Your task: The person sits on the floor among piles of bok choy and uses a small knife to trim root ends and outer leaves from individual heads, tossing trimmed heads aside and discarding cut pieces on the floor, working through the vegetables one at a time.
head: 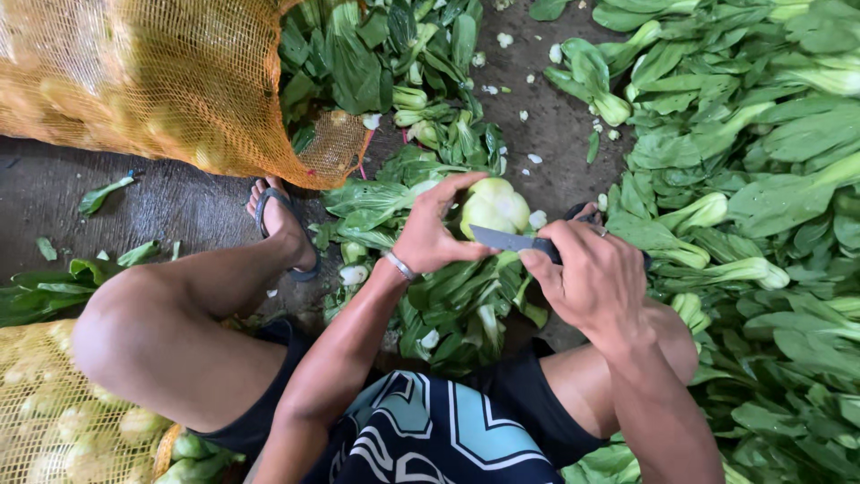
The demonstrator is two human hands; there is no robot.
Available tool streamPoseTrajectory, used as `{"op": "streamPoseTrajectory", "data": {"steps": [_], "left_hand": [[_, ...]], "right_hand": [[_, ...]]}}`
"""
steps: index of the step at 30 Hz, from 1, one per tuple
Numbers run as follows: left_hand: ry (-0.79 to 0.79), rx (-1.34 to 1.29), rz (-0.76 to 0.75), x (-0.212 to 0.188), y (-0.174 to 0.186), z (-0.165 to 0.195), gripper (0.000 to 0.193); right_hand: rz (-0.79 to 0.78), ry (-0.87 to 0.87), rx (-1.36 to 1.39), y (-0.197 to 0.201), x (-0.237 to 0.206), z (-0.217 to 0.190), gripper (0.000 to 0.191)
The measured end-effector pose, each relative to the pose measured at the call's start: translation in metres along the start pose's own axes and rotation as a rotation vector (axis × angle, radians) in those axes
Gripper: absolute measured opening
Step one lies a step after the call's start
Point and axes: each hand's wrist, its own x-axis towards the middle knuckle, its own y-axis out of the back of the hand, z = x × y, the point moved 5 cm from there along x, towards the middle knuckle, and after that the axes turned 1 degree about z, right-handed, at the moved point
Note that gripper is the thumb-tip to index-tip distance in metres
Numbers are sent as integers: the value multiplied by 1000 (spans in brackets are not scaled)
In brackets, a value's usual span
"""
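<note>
Near: patterned shorts [430, 439] w/ blue-white zigzag, bare knees spread, person squatting. Yellow mesh sack [54, 412] seen at lower left, filled w/ pale round heads.

Mid: left hand [430, 235] is wrapped round a bok choy head [494, 204]; fingers clamped on its pale bulb from the left and top, thumb below. Silver bracelet [400, 266] is worn at that wrist. The head is held above the ground, between both hands, stem base turned up and toward the camera; long axis runs from the base down into the dark leaves hanging beneath. Right hand [596, 282] is closed on a knife handle, fingers curled tight, handle mostly hidden. Knife [506, 239] blade is flat grey steel, pointed left, lying across the lower edge of the bulb, touching or just beside it, roughly crosswise to the head's axis. Bulb lies left of the right fingers; left hand is nearer, already on it.

Textures: bulb smooth, waxy, pale green-white; leaves dark, crinkled, limp.

Far: foot in sandal [285, 229] on wet grey concrete floor [179, 202]. Pile of bok choy [752, 179] is heaped at right. Second orange mesh sack [152, 81] at upper left. White stem trimmings [533, 159] are scattered on the floor.
</note>
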Motion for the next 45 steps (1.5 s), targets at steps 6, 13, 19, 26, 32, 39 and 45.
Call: {"op": "streamPoseTrajectory", "data": {"steps": [6, 13, 19, 26, 32, 39, 45], "left_hand": [[-17, 16, -11, -2, -1, 15, 85], [-71, 70, -65, -6, -5, 25, 89], [-59, 73, -121, -11, -10, 21, 100], [-73, 99, -7, -14, -6, 17, 97], [-81, 104, 56, -18, -5, 16, 95], [-171, 169, 131, -24, -8, 19, 91], [-136, 201, 132, -29, -11, 18, 88]], "right_hand": [[-37, 6, 15, -2, 5, -5, 47], [-68, 30, -12, -6, 9, -8, 52], [-51, 72, 25, -10, 6, -7, 53], [-79, 71, 6, -14, 8, -12, 55], [-86, 19, -39, -13, 10, -12, 53], [-114, -67, -65, -14, 8, -6, 54], [-90, -12, -17, -17, 4, 5, 56]]}}
